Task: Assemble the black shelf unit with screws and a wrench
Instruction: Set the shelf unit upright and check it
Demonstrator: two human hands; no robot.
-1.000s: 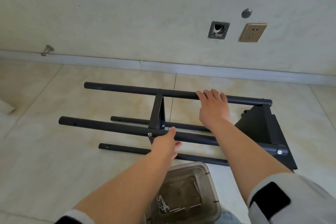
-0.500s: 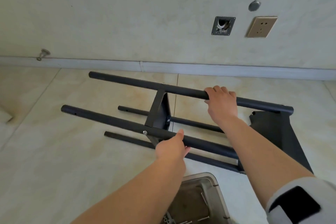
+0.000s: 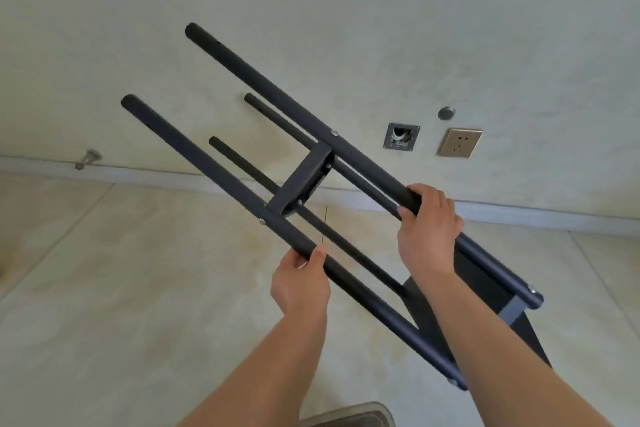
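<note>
We hold the shelf frame tilted, top toward 11 o'clock, foot near the floor. Left hand and right hand each grip a pole; a slip could swing it into the wall.

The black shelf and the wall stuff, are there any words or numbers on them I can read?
None.
The black shelf frame held by the left hand and right hand has no writing.
The wall socket shows only plug holes, no letters.
The clear box at the bottom shows no label.
</note>
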